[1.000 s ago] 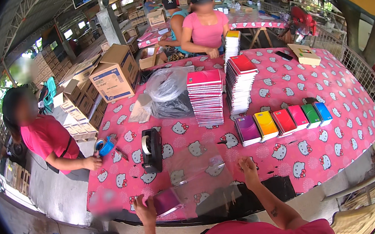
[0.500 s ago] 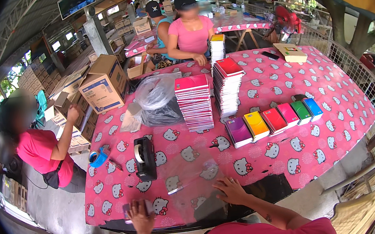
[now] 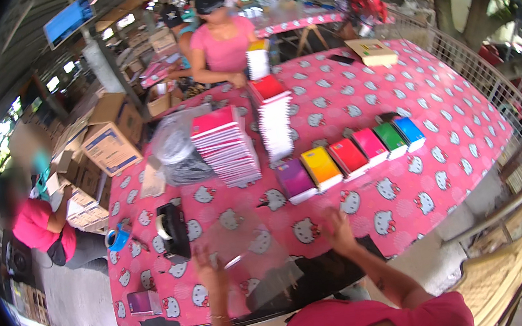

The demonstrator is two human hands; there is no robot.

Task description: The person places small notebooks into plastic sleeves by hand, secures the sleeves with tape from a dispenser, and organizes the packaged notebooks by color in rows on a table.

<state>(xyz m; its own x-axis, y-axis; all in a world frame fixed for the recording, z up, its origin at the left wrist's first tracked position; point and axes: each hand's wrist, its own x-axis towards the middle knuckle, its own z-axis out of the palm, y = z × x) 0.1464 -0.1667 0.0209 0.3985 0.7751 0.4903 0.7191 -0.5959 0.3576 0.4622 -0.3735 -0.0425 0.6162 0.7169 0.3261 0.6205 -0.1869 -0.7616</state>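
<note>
My left hand (image 3: pixel 211 272) is over the left edge of a clear plastic bag (image 3: pixel 245 244) that lies flat on the table, its fingers apart and somewhat blurred. Off to its left, near the front corner, lies a small purple notebook (image 3: pixel 143 302) with no hand on it. My right hand (image 3: pixel 340 235) hovers with spread fingers over the tablecloth, just short of a row of notebooks: purple (image 3: pixel 295 178), yellow (image 3: pixel 321 167), red (image 3: pixel 347 157), pink (image 3: pixel 369 145), green (image 3: pixel 390 139) and blue (image 3: pixel 409 131). Neither hand appears to hold anything.
Tall stacks of spiral notebooks (image 3: pixel 225 148) stand mid-table beside bundled plastic (image 3: pixel 176 148). A black tape dispenser (image 3: pixel 173 232) and blue tape roll (image 3: pixel 117 237) sit at left. Cardboard boxes (image 3: pixel 114 139) line the left side. One co-worker (image 3: pixel 223 49) stands across, another (image 3: pixel 38 225) at left.
My left hand has left the small purple notebook and moved right to the plastic bag. My right hand has lifted off the bag toward the notebook row. The view has shifted.
</note>
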